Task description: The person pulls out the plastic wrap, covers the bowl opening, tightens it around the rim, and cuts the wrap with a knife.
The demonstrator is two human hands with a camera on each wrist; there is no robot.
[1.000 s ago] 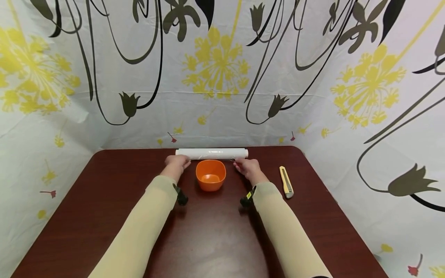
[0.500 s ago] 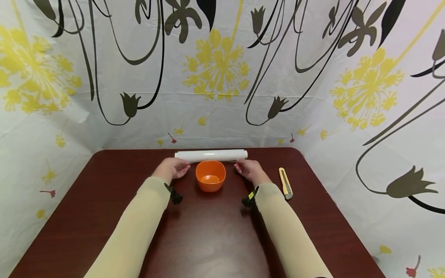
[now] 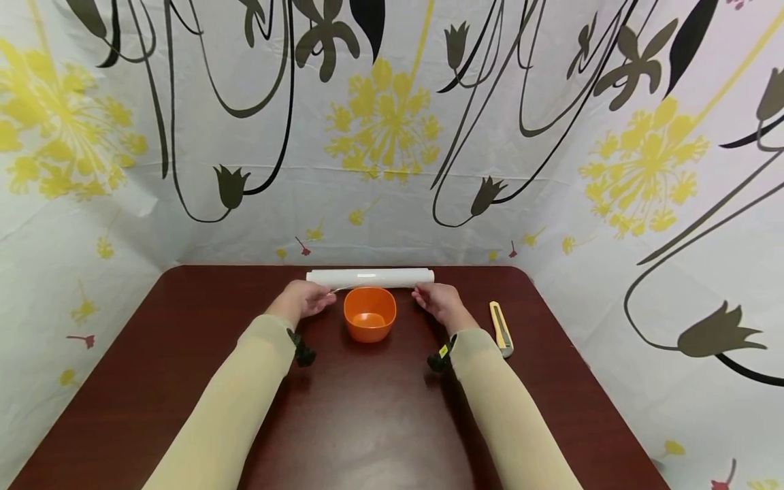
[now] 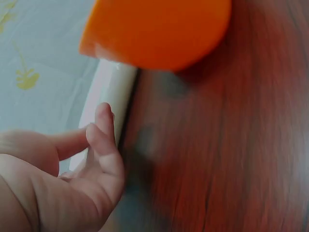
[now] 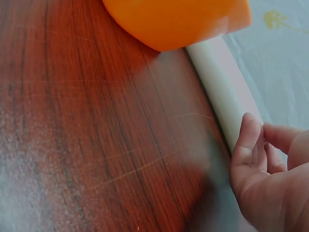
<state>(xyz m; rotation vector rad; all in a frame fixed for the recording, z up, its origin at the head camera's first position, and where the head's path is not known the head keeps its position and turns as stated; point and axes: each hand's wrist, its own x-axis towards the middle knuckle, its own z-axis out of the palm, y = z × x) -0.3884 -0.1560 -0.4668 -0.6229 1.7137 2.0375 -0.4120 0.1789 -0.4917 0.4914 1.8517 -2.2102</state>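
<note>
A white roll of cling film (image 3: 370,277) lies along the far edge of the table. In front of it stands an orange bowl (image 3: 369,330). To the bowl's left, my left hand (image 3: 303,299) pinches the film's loose edge between thumb and fingers. My right hand (image 3: 438,303) pinches the other end of that edge, to the right of the bowl. Between the hands the clear film edge shows as a thin bright line just behind the bowl's rim. Both wrist views show thumb and fingertips together beside the roll, with the bowl (image 4: 154,34) beyond.
A yellow utility knife (image 3: 501,329) lies on the right of the dark red-brown table (image 3: 367,422). Behind and beside the table hangs a pale flower-patterned curtain (image 3: 392,224).
My left hand has moved from the roll's left end slightly toward me and left, drawing the film edge. The right hand stays near its place, still pinching. Bowl and knife rest where they were.
</note>
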